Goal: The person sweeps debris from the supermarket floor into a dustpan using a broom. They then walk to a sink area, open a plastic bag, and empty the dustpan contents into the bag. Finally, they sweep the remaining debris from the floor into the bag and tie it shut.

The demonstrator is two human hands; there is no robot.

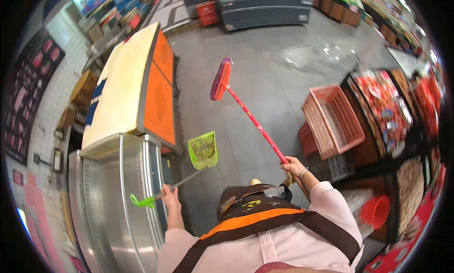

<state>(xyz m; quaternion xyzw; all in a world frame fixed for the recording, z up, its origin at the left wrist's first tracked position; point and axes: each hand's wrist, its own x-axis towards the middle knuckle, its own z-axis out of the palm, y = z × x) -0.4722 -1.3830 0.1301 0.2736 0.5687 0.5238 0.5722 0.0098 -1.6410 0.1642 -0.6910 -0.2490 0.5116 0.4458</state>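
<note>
You were mid-sweep: your right hand [294, 167] gripped the broom [221, 80], your left hand [169, 194] the dustpan [203, 150]. Next, the broom head likely needed drawing toward the pan.

Pink sleeves; brown-orange apron [265, 221]; bracelet [303, 172]

Grey tiled shop floor [265, 84]

A wet patch [317, 55] glistens far off; pink plastic crates [331, 121] stand stacked on the floor at right.
</note>
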